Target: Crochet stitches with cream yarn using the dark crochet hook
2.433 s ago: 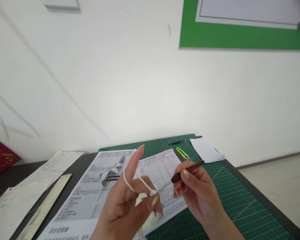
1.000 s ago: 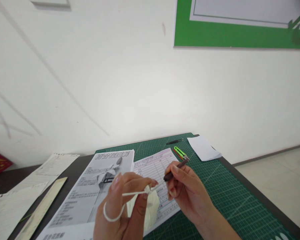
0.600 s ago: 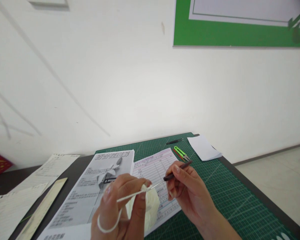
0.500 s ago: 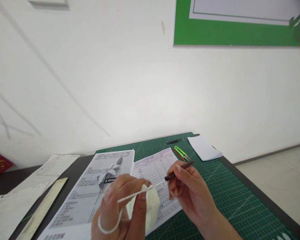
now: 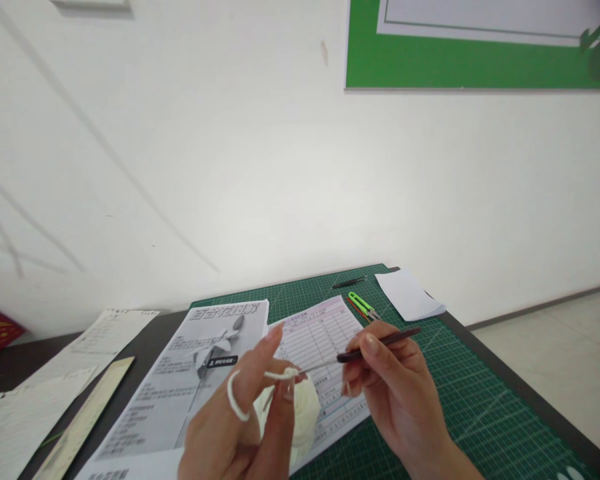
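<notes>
My right hand (image 5: 387,373) grips a crochet hook (image 5: 377,345) by its dark handle, the thin metal shaft pointing left. The hook's tip is at a small piece of cream yarn (image 5: 286,375), which my left hand (image 5: 245,413) pinches between thumb and a finger. A strand of the same yarn loops round my raised left index finger. Behind and below the left hand, a cream ball of yarn (image 5: 305,413) lies on the printed form (image 5: 325,327), partly hidden by my fingers.
Green snips (image 5: 361,303), dark tweezers (image 5: 349,282) and white paper (image 5: 410,295) lie on the green cutting mat (image 5: 460,393). A printed instruction sheet (image 5: 165,380) is at left, with a ruler (image 5: 85,420) and handwritten sheets (image 5: 95,340) beyond. A white wall stands behind the table.
My left index finger has lifted and straightened, shifting the yarn strand with it. My right hand has moved slightly right, and the crochet hook's handle now lies flatter.
</notes>
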Motion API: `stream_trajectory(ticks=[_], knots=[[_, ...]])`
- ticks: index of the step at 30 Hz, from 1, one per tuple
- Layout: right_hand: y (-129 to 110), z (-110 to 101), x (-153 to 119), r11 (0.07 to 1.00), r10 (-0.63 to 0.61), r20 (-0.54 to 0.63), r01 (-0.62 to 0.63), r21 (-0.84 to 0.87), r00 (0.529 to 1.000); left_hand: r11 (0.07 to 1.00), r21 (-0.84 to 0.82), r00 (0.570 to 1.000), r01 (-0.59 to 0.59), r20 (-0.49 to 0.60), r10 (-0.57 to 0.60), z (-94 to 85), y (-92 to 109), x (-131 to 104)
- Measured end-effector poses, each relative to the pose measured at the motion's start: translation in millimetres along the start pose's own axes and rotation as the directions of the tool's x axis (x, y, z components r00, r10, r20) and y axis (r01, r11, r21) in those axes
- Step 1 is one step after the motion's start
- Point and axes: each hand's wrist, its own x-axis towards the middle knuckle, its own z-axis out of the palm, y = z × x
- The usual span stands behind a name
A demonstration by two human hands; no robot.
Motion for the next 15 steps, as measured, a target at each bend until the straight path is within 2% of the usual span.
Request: stream_trajectory(ticks=[6,9,15], knots=[[-2.5,-4.0,-3.1,0.986,-0.122,0.043,0.126,-0.110,0.992,0.990,-0.138,0.997,0.025,0.078,-0.015,1.8,3.4,10.8],[-3.5,-4.3,-5.2,0.974,-0.155,0.038,0.159,-0.160,0.987,0.996,-0.086,0.995,0.032,0.092,-0.024,2.0,3.9,11.3],[-4.4,-1.2,-9.0,0.964,-0.182,0.000,0.179,-0.197,0.983,0.998,0.028,0.997,0.051,0.048,-0.053,3.4,0.9,5.0]])
